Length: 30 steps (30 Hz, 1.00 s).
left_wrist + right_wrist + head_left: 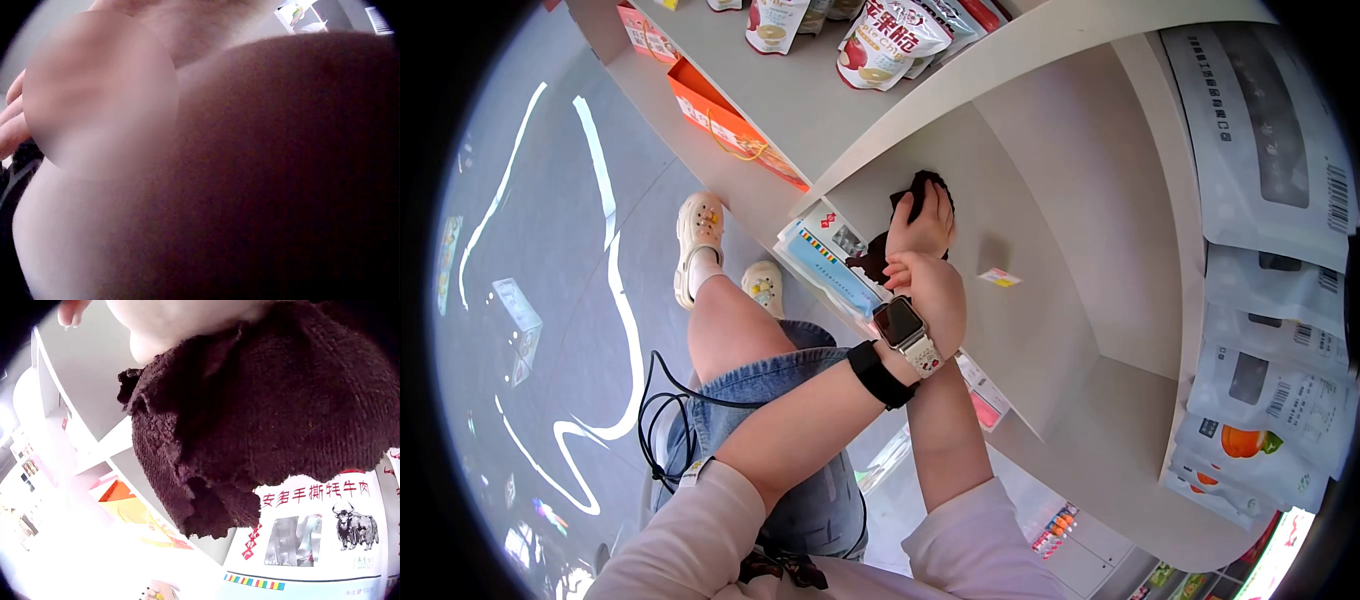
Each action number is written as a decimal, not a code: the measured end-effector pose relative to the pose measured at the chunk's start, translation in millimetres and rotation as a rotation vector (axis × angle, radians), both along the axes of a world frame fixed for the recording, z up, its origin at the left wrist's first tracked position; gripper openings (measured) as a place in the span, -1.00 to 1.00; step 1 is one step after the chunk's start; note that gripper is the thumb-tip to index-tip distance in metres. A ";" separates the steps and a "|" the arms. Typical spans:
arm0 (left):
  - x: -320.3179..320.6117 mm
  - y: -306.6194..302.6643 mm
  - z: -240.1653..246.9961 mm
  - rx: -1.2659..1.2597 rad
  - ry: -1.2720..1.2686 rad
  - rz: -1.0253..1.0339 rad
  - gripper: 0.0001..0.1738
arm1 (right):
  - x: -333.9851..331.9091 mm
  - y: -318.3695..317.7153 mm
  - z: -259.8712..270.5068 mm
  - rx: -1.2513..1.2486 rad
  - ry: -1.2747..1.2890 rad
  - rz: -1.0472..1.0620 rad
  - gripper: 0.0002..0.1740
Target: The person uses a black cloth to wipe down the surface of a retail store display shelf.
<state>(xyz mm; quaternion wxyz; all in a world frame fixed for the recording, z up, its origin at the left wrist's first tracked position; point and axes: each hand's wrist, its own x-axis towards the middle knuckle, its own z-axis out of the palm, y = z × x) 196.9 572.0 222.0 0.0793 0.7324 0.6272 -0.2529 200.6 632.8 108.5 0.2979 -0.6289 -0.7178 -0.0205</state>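
Note:
A dark brown cloth (275,400), bunched with ragged edges, lies under my right hand (922,222) on the pale shelf (1020,330). The fingers of that hand stretch across the cloth and press it down. My forearms cross, with the left one on top. My left hand (937,298) overlaps the right wrist, its fingers loosely bent and holding nothing. Skin fills most of the left wrist view. Beside the cloth stands a white and blue food packet (300,544) with a yak printed on it.
Grey-white packets (1260,380) line the right-hand shelf. Apple chip bags (890,45) stand on the upper shelf, orange gift bags (720,115) below it. A small price card (1000,277) sits near the hands. A black cable (665,420) hangs by my lap.

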 end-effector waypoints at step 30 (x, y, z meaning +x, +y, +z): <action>15.0 -0.3 -16.0 0.016 0.189 -0.012 -0.84 | 2.5 3.3 2.1 -0.039 0.054 0.066 -0.70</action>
